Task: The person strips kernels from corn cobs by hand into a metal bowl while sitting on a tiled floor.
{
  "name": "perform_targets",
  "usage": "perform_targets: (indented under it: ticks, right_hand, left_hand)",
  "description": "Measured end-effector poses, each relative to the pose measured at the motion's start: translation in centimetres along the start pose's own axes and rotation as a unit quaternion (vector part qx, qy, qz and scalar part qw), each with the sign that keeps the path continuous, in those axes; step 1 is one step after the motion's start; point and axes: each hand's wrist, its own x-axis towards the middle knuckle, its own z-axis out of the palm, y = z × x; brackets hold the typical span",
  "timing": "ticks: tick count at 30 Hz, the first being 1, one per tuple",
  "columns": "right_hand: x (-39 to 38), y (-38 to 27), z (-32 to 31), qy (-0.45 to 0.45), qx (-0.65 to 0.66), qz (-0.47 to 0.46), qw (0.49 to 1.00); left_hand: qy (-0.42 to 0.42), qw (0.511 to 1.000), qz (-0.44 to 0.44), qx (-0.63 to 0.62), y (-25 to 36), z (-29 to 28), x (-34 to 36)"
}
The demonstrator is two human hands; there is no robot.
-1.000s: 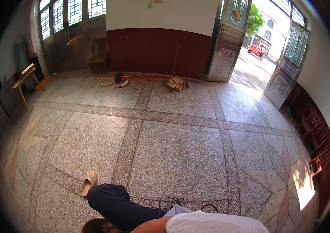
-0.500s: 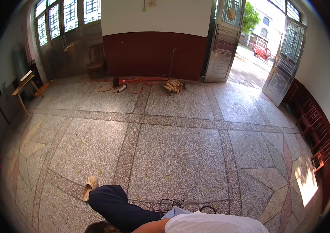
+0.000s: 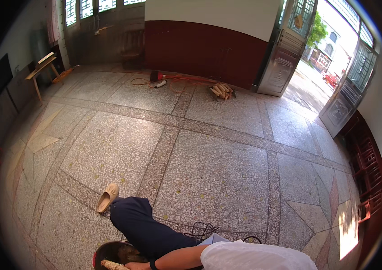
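Observation:
My right hand (image 3: 138,266) comes in at the lower edge, at the end of a bare forearm with a black band at the wrist and a white sleeve. Its fingers are closed around a pale corn cob (image 3: 112,264), partly cut off by the frame's edge. The cob is over a dark round tub (image 3: 106,250) with a bit of red on its left side. Brownish contents (image 3: 130,254) show inside the tub, too dim to name. My left hand is out of sight.
A dark-trousered leg (image 3: 148,227) and a beige slip-on shoe (image 3: 108,197) are beside the tub. Black cable (image 3: 202,230) lies behind the leg. Farther off are a pile of pale cobs (image 3: 222,91), an orange cord (image 3: 183,78), a wooden stand (image 3: 40,72) and red chairs (image 3: 366,157).
The view has tipped downward and turned, so the room sits higher and tilted. My right hand, the corn cob and more of the tub have come into sight at the lower edge.

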Motion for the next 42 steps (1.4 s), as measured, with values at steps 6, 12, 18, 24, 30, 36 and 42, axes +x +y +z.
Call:
perform_targets:
  ticks: [6,12,18,24,30,36,42]
  right_hand:
    - [1.2,-0.6,-0.4,0.05,-0.157,0.044,0.985]
    - [0.9,-2.2,1.0,0.041,-0.182,0.07,0.98]
    - [1.3,-0.6,1.5,0.013,-0.147,0.09,0.985]
    - [1.2,-0.9,1.5,0.001,-0.164,0.114,0.98]
    - [1.8,-0.3,0.5,0.007,-0.123,0.18,0.976]
    - [1.5,-0.6,0.2,0.002,-0.061,0.184,0.981]
    - [1.6,-1.0,-0.4,0.027,-0.024,0.178,0.983]
  left_hand:
    - [-0.082,0.983,-0.032,-0.163,1.6,2.5,-1.8]
    - [-0.075,0.979,-0.016,-0.186,1.5,2.2,-1.2]
    - [-0.048,0.976,0.017,-0.213,1.0,1.4,-1.5]
    - [-0.068,0.971,0.023,-0.23,1.0,1.2,-1.3]
    - [-0.033,0.979,0.042,-0.195,-0.1,0.8,-0.3]
    - [-0.005,0.98,0.051,-0.191,0.1,1.2,-0.5]
    - [-0.009,0.98,0.021,-0.2,0.3,1.6,-0.7]
